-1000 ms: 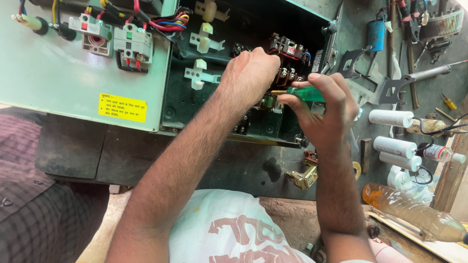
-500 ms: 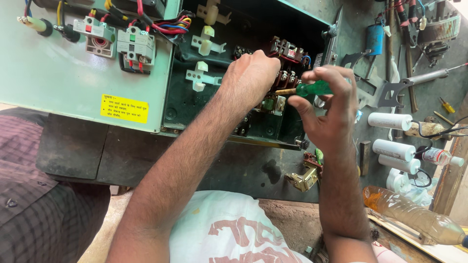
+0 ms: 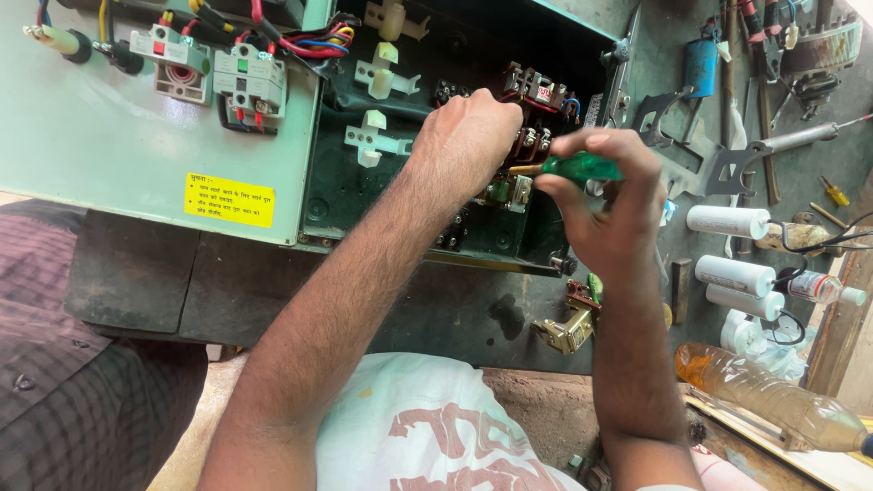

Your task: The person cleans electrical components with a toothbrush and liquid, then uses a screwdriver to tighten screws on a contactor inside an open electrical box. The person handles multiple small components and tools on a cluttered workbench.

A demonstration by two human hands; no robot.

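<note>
Green screwdriver [image 3: 575,167] in right hand [image 3: 605,205]

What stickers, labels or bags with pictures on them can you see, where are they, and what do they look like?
Yellow rectangular sticker: on the pale green panel door, lower left, dark print.
Small red-and-white label: on the dark switch block inside the box, above the left hand.
White sack with red print: bottom middle, between the forearms.

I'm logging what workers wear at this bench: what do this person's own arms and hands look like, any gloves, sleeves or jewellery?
Both arms are bare up to the frame edge: no sleeves show. The left hand and right hand wear no gloves, and no rings, watch or wristband are visible. Both forearms carry dark hair.
</note>
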